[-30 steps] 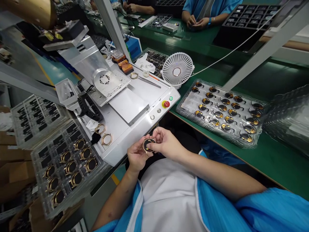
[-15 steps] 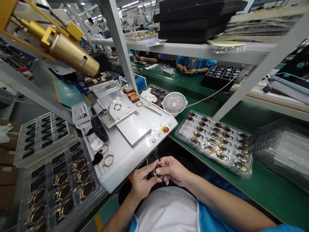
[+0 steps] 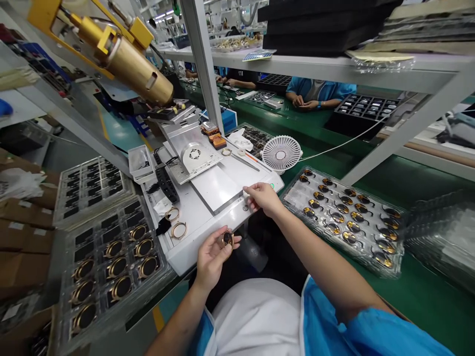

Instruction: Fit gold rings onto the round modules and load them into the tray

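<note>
My left hand [image 3: 213, 257] holds a round watch case [image 3: 227, 239] with a gold rim and dark inside, gripped between thumb and fingers in front of the machine's front edge. My right hand [image 3: 262, 199] is over the front panel of the white machine [image 3: 200, 242], thumb and forefinger pinched together by the corner of a flat metal plate [image 3: 218, 185]. Whatever those fingertips hold, if anything, is too small to make out. The hand covers part of the panel's buttons. Two gold watch rings [image 3: 179, 230] lie on the machine's left side.
On the left are clear trays [image 3: 107, 267] of black-faced gold watch cases. To the right stands a tray [image 3: 297, 193] of round parts with dark tails, beside stacked empty trays [image 3: 441, 232]. A white fan [image 3: 282, 153], tweezers [image 3: 245, 162] and a gold press head [image 3: 141, 71] surround the machine.
My right hand has let go of the watch case and moved up and forward to the machine's front panel. My left hand keeps the case, now slightly farther left. The view has shifted left.
</note>
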Demonstrator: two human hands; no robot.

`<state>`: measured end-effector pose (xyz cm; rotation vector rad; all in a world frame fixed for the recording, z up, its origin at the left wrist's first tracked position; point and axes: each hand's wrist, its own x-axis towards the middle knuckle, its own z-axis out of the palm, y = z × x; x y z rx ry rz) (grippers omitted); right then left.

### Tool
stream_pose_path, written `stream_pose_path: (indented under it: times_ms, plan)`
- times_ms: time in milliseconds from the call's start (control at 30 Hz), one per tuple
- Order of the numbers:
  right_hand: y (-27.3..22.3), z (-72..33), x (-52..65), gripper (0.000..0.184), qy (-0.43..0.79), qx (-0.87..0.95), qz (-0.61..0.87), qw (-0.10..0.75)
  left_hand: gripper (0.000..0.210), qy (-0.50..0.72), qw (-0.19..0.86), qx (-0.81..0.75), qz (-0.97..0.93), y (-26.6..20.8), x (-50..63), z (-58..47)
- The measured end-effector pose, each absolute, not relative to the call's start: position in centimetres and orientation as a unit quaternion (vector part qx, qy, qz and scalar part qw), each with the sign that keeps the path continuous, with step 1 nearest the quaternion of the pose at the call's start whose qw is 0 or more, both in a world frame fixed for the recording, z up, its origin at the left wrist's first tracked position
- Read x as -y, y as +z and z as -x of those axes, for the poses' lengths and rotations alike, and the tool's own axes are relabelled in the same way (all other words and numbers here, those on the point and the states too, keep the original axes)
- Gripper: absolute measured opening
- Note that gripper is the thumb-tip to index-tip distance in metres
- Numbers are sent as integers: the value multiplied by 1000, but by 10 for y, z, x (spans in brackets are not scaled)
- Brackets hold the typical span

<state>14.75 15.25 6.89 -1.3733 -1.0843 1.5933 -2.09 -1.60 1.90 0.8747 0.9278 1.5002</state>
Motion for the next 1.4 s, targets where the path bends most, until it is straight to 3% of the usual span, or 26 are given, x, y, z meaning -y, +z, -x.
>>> stream_pose_path:
  times_ms: [167,567,767,867,1000,1400]
  plan:
    - [71,-142,-161,30,625,432,526,384,60,631,466,-437,-441,19,15,25]
    - [85,-147,-134,28,595,485,489,414,70,631,313,-451,-548,23,9,18]
    - [81,-159,-72,38,685,542,402,273,74,599,279,-497,-563,24,10,17]
    - [75,-156,-59,40,683,547,412,254,73,582,276,-515,-566,23,10,16]
    - [75,-149,-57,41,670,547,424,269,71,573,267,-529,-566,23,12,15]
    - [64,-145,-50,22,566,609,444,334,67,576,235,-521,-584,23,16,14]
